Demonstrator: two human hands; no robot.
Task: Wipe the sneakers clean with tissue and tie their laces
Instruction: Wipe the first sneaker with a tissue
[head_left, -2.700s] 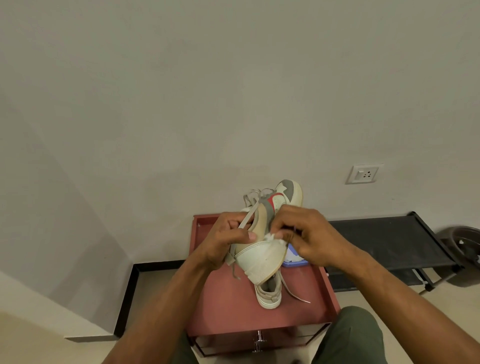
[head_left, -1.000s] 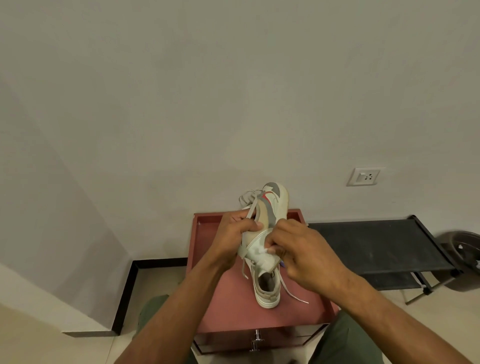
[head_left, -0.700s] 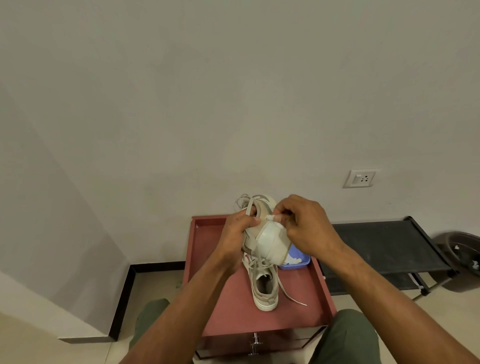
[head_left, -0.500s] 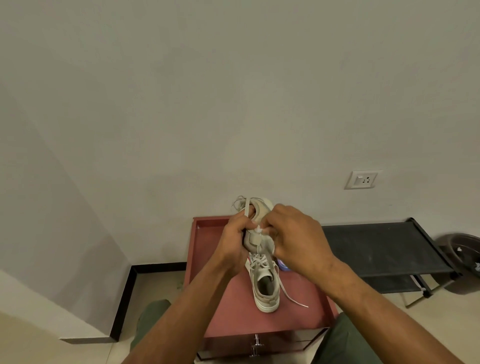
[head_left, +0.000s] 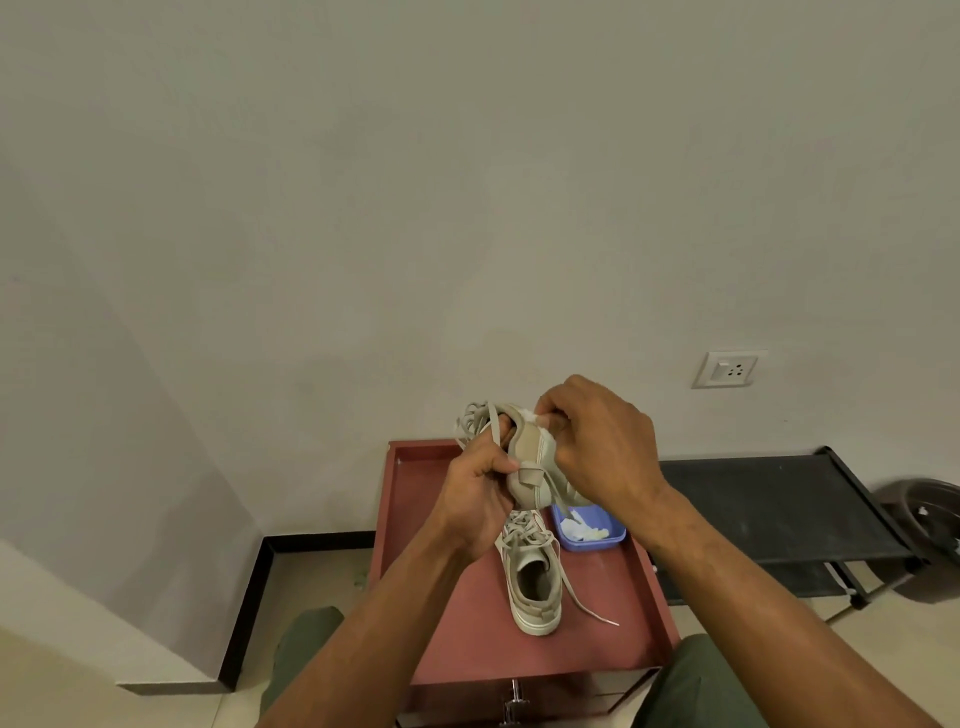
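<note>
Sneaker held up, tissue at its collar.
My left hand (head_left: 475, 493) gripped the raised sneaker (head_left: 530, 462) above the bench (head_left: 467, 613); my right hand (head_left: 597, 441) pinched what looked like tissue (head_left: 531, 415). The other sneaker (head_left: 532, 577) lay below.

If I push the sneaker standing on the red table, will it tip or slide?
The sneaker rests flat on its wide sole, so it would probably slide, not tip. Its loose lace looks floppy and would likely drag behind.

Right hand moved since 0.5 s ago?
Yes. The right hand went up along the held sneaker, from level with the red table's far rim to above it, pressing tissue at the shoe's top edge.
</note>
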